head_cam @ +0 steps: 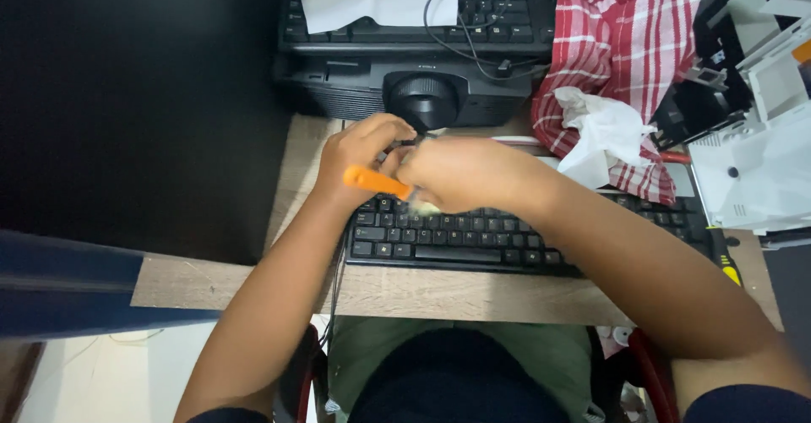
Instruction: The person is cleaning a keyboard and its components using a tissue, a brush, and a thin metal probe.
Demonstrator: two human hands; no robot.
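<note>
The right hand's (pixel 460 174) grip is closed on an orange-handled brush (pixel 376 181) over the black keyboard's (pixel 473 241) top-left keys, left hand (pixel 359 152) steadying, most keys seemingly unbrushed.

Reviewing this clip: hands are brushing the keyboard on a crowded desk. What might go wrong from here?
1. The right hand works the orange-handled brush over the keyboard; bristles may catch and lift a keycap.
2. The left hand sits close to the projector; dust may be flicked onto its lens.
3. The keyboard lies near the desk edge and may slide off.
</note>
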